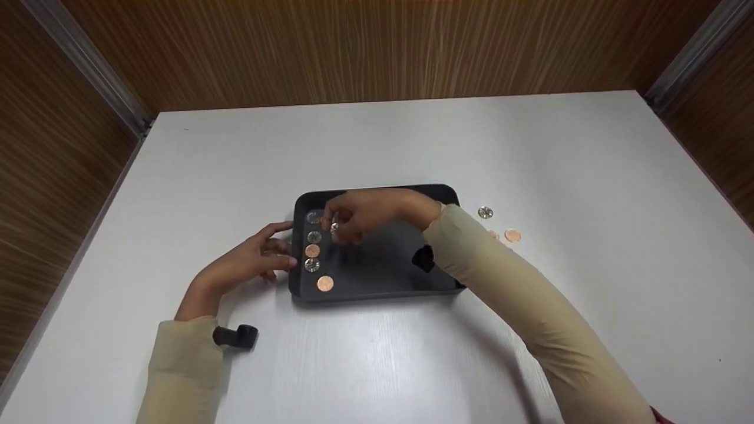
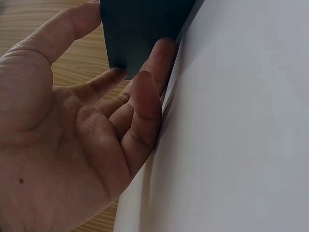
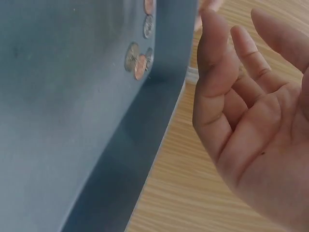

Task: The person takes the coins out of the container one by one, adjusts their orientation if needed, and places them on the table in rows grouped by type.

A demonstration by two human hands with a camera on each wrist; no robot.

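Beige sleeves, two, nearest. Left hand [image 1: 250,259] – fingers straight, steadying the left wall of a shallow dark-grey rectangular tray [image 1: 383,274] at mid-worktop. Right hand [image 1: 365,215] – fingertips pinching a small silver coin [image 1: 334,228] above a column of silver and copper coins [image 1: 312,250] inside. Loose coins [image 1: 511,235] right of the tray. Risk: the coin may slip, or a sleeve may brush the column.

Beige long sleeves [image 1: 518,306]; black wrist cameras [image 1: 235,336]
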